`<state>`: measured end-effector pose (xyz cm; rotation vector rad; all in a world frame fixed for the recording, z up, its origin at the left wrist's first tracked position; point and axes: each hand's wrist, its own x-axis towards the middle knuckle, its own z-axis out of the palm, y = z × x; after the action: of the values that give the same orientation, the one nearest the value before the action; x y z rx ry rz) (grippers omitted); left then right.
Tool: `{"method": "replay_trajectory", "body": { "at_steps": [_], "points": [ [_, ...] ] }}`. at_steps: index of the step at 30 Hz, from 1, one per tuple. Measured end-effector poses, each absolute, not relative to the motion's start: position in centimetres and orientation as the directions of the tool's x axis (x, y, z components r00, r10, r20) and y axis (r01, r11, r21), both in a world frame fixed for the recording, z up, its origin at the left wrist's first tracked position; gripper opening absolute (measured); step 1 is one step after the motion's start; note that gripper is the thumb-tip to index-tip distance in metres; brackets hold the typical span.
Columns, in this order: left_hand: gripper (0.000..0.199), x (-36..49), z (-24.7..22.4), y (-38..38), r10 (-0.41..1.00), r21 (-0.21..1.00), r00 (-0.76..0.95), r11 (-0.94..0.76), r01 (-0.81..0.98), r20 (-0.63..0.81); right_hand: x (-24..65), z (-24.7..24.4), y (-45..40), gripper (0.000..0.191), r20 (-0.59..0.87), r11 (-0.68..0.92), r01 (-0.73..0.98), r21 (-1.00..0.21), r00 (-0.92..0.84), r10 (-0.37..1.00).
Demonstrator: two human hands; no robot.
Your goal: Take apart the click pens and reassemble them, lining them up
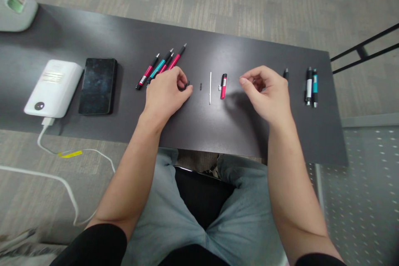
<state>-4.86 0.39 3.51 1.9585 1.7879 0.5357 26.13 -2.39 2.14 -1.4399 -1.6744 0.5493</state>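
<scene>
On the dark table point(249, 129), a silver refill point(210, 88) and a red pen barrel point(223, 87) lay between the left hand point(165, 93), fingers curled at a small black part point(188, 84), pinch unclear, and the right hand point(266, 91), thumb and forefinger tips close together, anything held impossible to tell.

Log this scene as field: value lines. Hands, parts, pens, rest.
left hand: at small dark part, grip unclear
right hand: fingers curled, no held item visible
between hands: tiny dark bar, silver rod, red barrel
left pens: pen cluster, red and teal
right pens: white pen, teal pen, another pen partly hidden
left side: white device, black slab
</scene>
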Motion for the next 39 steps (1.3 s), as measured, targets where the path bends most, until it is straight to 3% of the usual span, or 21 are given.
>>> {"method": "replay_trajectory", "body": {
  "at_steps": [5, 15, 23, 28, 34, 39],
  "points": [
    [0.020, -4.9, 3.5, 0.6, 0.999, 0.585, 0.049, -0.029, 0.810, -0.018, 26.8, 2.1, -2.6, 0.020, 0.285, 0.223, 0.604, -0.765, 0.006, 0.959],
    [0.020, -5.0, 1.1, 1.5, 0.989, 0.672, 0.103, -0.146, 0.726, 0.104, 28.9, 1.2, -2.8, 0.028, 0.292, 0.239, 0.547, -0.803, 0.010, 0.956],
    [0.024, -4.6, 1.7, 1.4, 0.991, 0.669, 0.112, -0.132, 0.731, 0.073, 29.2, 0.8, -2.9, 0.018, 0.310, 0.269, 0.547, -0.793, -0.019, 0.951],
    [0.021, -4.6, 2.1, 1.4, 0.993, 0.649, 0.096, -0.120, 0.752, 0.072, 29.6, 1.1, -3.0, 0.025, 0.298, 0.243, 0.569, -0.786, 0.004, 0.955],
    [0.015, -4.7, 1.7, 1.5, 0.967, 0.598, 0.195, -0.253, 0.761, 0.161, 29.7, 1.3, -3.4, 0.023, 0.284, 0.211, 0.591, -0.779, 0.032, 0.958],
    [0.015, -4.3, 1.7, 1.3, 0.953, 0.575, 0.273, -0.296, 0.762, 0.129, 29.0, 1.5, -3.5, 0.019, 0.267, 0.205, 0.572, -0.794, 0.025, 0.964]
  ]
}}
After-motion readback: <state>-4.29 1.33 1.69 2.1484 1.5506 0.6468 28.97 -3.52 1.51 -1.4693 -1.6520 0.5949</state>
